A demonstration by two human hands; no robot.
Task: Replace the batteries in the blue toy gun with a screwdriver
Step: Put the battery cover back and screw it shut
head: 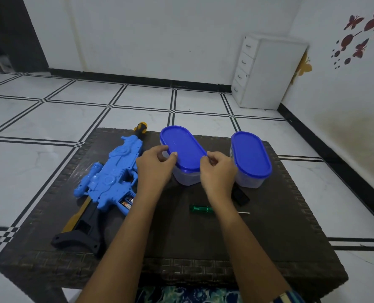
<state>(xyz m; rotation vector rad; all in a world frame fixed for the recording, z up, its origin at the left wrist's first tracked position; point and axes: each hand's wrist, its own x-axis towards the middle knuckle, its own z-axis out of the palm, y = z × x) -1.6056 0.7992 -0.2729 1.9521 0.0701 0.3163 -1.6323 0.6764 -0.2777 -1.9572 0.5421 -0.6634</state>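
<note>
Head view: left hand (154, 166) and right hand (217, 171) are pinching opposite edges of the blue lid (181, 147) at the near end of the left container (186, 178), probably prying it off. Just left of the left hand, the blue toy gun (109, 178) is lying on the table (269, 237). Its long axis is running near-left to far-right, and batteries (127, 202) are showing in the open bay. Nearer, the screwdriver (200, 209) is lying crosswise by the right forearm.

The left hand (154, 169) and right hand (217, 171), gripping the left container (182, 147), cover its near side walls. Its contents are too hazy to tell. Just nearer than that container, the right forearm (232, 217) hides the screwdriver's (201, 209) mid-shaft and part of a black cover (241, 198).
</note>
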